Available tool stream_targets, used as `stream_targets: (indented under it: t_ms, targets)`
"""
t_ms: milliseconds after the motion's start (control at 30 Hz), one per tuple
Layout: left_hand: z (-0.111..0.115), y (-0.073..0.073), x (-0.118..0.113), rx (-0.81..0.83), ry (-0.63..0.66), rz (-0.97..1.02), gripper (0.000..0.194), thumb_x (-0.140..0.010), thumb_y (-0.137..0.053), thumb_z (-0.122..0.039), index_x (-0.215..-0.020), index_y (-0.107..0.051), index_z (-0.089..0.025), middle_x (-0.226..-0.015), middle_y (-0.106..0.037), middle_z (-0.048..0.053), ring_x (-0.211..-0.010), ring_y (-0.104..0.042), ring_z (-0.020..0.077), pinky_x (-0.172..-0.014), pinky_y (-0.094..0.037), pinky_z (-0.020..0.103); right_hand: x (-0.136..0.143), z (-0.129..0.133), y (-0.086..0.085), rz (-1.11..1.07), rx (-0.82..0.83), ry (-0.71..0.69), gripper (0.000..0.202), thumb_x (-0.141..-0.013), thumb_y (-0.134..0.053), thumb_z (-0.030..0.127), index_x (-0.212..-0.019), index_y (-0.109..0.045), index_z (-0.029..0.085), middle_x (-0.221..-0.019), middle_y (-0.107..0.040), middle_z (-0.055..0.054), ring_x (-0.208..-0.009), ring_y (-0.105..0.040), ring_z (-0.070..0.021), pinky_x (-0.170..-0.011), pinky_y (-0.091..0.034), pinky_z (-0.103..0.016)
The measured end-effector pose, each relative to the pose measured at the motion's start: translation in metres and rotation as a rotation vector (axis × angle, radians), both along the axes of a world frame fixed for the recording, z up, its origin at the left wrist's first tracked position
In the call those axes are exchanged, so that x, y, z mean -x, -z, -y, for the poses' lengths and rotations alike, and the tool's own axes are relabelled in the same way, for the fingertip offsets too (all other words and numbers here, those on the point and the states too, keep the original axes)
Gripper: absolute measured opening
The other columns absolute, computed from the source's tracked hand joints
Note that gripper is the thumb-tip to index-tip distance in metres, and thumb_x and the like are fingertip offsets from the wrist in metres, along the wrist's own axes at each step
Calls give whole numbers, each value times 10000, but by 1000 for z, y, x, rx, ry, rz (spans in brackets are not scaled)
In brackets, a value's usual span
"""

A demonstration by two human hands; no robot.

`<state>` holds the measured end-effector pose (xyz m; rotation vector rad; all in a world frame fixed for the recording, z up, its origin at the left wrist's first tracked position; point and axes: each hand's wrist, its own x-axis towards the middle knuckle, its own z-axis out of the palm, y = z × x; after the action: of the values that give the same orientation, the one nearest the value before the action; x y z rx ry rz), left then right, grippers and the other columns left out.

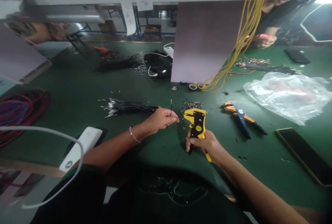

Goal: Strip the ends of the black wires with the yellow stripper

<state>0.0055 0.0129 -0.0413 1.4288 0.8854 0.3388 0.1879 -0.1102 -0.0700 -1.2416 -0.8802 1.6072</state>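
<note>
Between the fingertips of my left hand [162, 118] is a thin black wire [171, 107], its light-coloured tip pointing up. A bundle of black wires [132, 107] with bare silvery ends lies behind and to the left of that hand. My right hand [203, 141] is wrapped round the handles of a yellow and black wire stripper [198, 123], its jaws toward the left. Just beyond the jaws sits a small heap of metal terminals [193, 104]. A second wire stripper, blue and orange [240, 113], rests on the green table to the right.
A phone [306, 154] and a clear plastic bag [290, 96] lie at the right. Yellow wires [249, 26] hang beside an upright grey panel [204, 40]. At the left are a white power strip [81, 148] and coiled red wires [23, 113]. A co-worker's hand [267, 40] holds a red tool.
</note>
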Motion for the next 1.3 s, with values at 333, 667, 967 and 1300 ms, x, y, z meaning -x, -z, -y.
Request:
stream_targets:
  t_ms: [333,667,967,1300]
  targets:
    - [-2,-1,-1,51,-98,6,102,-727,-609,-192,-760,-672,-119,-494,-404,-58,-408,-299,34,-388,-137,205,-19,1,-19,422,-142,17,281,-748,-639,404,-887,-562,172,-718,-635,-33,-653,-580,-191,-645,-452,-332]
    - [-3,-2,-1,89,-193,27,55,-704,-637,-171,-688,-662,-124,-470,-376,-67,-372,-229,12,-387,-85,219,-4,22,-17,1324,-447,-194,290,-839,-523,311,-1077,-567,151,-930,-650,-125,-820,-615,-270,-688,-438,-360]
    - [0,-1,-1,-39,-168,-2,108,-715,-633,-226,-691,-659,-123,-428,-342,-81,-373,-257,28,-386,-150,210,10,29,-2,1594,-608,-283,297,-800,-609,344,-1035,-570,167,-895,-608,-106,-805,-558,-269,-729,-436,-389]
    - [6,1,1,-509,7,-110,199,-781,-572,-240,-719,-717,-119,-617,-629,3,-579,-508,87,-552,-377,205,2,26,-18,1521,-575,-413,310,-767,-681,366,-998,-616,171,-914,-635,-97,-857,-570,-274,-713,-457,-377]
